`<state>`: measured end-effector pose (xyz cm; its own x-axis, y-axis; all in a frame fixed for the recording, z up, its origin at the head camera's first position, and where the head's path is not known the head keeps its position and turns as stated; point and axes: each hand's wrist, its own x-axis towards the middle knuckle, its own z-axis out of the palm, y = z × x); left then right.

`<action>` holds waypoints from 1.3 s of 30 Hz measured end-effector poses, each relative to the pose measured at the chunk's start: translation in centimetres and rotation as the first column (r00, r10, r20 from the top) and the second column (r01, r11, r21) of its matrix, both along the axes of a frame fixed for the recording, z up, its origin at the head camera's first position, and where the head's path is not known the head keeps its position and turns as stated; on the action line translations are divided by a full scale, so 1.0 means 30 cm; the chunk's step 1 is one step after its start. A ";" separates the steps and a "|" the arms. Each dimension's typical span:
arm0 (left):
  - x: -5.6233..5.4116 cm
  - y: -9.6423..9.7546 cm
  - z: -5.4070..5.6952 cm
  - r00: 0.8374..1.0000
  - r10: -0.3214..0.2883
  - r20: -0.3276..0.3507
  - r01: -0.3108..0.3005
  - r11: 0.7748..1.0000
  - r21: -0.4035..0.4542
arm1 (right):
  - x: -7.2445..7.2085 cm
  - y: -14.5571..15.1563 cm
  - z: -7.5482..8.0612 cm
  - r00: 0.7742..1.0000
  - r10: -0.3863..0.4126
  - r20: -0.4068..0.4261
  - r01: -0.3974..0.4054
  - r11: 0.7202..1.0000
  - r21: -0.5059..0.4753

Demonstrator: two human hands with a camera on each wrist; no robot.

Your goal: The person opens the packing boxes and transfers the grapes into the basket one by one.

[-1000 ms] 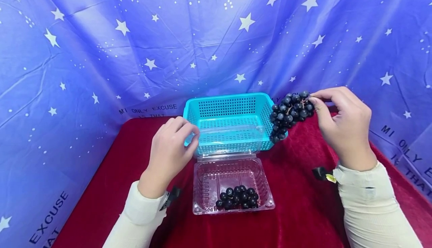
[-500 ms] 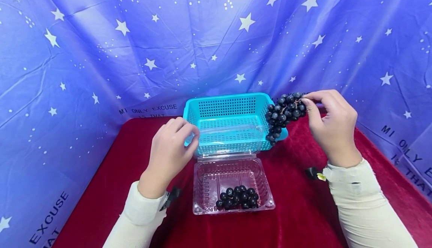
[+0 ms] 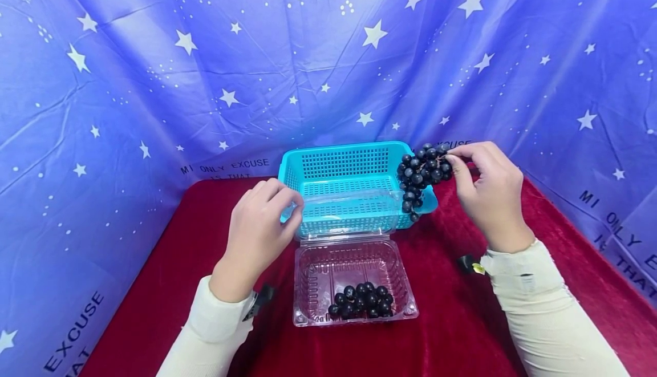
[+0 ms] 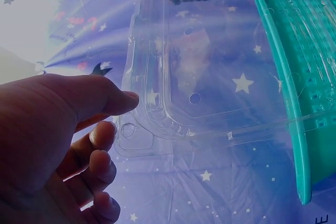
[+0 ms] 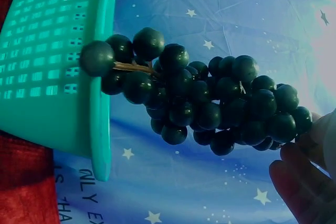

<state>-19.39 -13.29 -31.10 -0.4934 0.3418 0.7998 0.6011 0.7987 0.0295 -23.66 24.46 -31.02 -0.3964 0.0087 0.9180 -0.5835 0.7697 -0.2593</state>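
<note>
My right hand pinches a bunch of black grapes by its upper end. The bunch hangs at the right end of a turquoise basket, overlapping its rim in the head view. In the right wrist view its lower grapes reach the basket's edge. With thumb and forefinger, my left hand pinches a corner of the raised clear lid of a plastic clamshell box. A second cluster of black grapes lies in the front of the box's base.
The basket stands behind the clamshell box, seen partly through its upright lid. Red velvet cloth covers the table. A blue starry curtain hangs close behind and along both sides.
My right hand has moved left and slightly down, bringing the grape bunch over the basket's right end. My left hand, the box and the basket have stayed in place.
</note>
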 end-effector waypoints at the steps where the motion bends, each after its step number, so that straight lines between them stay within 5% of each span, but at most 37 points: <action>1: 0.000 0.000 0.000 1.000 0.000 0.000 0.000 1.000 -0.001 | -0.003 -0.001 -0.003 1.000 0.004 0.003 -0.004 1.000 0.003; 21: 0.001 0.013 0.002 1.000 -0.016 -0.018 0.016 1.000 0.010 | -0.024 -0.014 -0.053 0.994 0.033 0.104 -0.048 0.987 0.155; 39: 0.005 0.002 -0.006 1.000 -0.024 -0.021 0.024 1.000 0.009 | -0.058 -0.062 -0.124 0.990 0.071 0.124 -0.088 0.986 0.144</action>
